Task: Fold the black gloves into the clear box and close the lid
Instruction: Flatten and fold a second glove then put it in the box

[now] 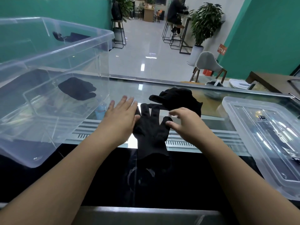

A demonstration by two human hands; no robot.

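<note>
Left hand (121, 113) lies flat, fingers spread, on the flat black glove (150, 132). Right hand (185, 123), half curled, touches its thumb tip. Glass counter (211, 125): crumpled glove (177, 99) behind; clear box (53, 82), left end, holds folded glove (77, 88); lid (266, 140), right end.

Probably a shop or café: a glass display counter (162, 88), with bar stools (172, 34) and potted plant (204, 21) beyond it.
</note>
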